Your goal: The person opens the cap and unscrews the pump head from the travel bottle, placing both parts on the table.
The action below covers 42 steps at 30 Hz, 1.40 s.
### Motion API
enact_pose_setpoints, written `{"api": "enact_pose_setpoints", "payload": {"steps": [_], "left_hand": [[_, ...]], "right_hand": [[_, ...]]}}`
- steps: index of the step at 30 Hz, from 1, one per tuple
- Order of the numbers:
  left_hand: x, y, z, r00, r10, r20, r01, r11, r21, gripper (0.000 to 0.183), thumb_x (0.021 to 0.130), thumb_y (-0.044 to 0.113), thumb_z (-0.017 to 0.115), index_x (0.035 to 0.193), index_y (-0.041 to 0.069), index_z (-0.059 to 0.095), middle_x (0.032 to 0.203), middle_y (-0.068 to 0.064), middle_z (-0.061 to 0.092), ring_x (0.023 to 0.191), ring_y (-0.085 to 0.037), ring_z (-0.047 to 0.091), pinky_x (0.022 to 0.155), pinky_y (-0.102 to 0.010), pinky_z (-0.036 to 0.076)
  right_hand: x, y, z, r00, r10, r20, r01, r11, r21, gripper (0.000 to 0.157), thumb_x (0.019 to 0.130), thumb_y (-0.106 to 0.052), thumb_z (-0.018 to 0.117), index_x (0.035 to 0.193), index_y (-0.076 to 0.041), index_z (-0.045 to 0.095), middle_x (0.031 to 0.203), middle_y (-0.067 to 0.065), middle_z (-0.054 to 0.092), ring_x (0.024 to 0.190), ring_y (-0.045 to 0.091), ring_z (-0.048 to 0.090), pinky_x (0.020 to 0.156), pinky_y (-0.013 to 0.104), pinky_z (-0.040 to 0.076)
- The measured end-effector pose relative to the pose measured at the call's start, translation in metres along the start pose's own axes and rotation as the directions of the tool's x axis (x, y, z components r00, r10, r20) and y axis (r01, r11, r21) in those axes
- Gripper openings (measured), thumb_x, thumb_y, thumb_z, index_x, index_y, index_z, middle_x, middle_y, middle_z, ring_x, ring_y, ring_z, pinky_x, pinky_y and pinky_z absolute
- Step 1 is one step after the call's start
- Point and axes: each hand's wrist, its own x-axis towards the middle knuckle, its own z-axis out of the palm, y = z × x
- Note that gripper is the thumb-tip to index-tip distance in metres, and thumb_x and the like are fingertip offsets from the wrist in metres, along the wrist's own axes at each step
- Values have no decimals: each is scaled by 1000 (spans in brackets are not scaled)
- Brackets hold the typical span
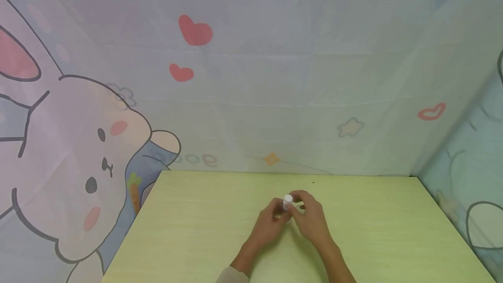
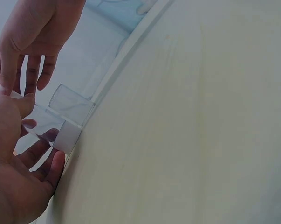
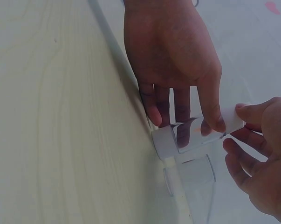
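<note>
A small clear bottle with a white band at its base stands upright between both hands. Its white cap points up. My left hand holds the bottle's body, thumb on the near side and fingers on the far side; in the right wrist view this hand comes in from the top. My right hand pinches the cap between thumb and index finger, its other fingers loosely bent. Beside the bottle is a clear cylinder, like a small cup, mostly hidden by my right hand in the head view.
A pale yellow-green table lies under the hands. Behind it hangs a cloth backdrop printed with hearts and stars, and a large rabbit is printed on the left. A small dark speck sits near the table's far edge.
</note>
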Motion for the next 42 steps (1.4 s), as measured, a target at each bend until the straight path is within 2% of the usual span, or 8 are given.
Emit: {"api": "enact_pose_setpoints", "payload": {"steps": [11, 25, 34, 42], "left_hand": [[0, -1, 0, 1000, 6, 5, -6, 1000, 2, 26, 107, 40, 64, 126, 23, 62, 125, 2, 71, 119, -16, 66, 91, -30, 57], [0, -3, -1, 1000, -6, 30, 6, 1000, -2, 30, 107, 48, 62, 128, 26, 61, 130, 3, 69, 123, -19, 64, 95, -32, 56], [1, -7, 1, 1000, -7, 12, 7, 1000, 3, 30, 107, 46, 63, 127, 25, 61, 126, 3, 71, 120, -17, 66, 93, -30, 57], [0, -7, 2, 1000, -14, 4, 14, 1000, -13, 29, 106, 45, 65, 126, 25, 62, 124, 2, 72, 118, -17, 67, 91, -31, 58]], "right_hand": [[0, -2, 0, 1000, -12, 10, 12, 1000, -20, 26, 99, -13, 76, 124, -11, 70, 114, 4, 72, 112, 27, 65, 94, 49, 58], [0, -3, 1, 1000, -11, 8, 11, 1000, 17, 29, 98, -15, 78, 125, -10, 69, 119, 4, 71, 115, 32, 64, 94, 51, 57], [0, -2, 2, 1000, -16, -14, 16, 1000, -3, 30, 97, -13, 79, 125, -8, 68, 120, 3, 70, 113, 27, 65, 92, 46, 58], [0, -1, 2, 1000, -22, -23, 22, 1000, 3, 28, 97, -13, 79, 123, -10, 69, 116, 3, 72, 110, 25, 66, 91, 50, 58]]}}
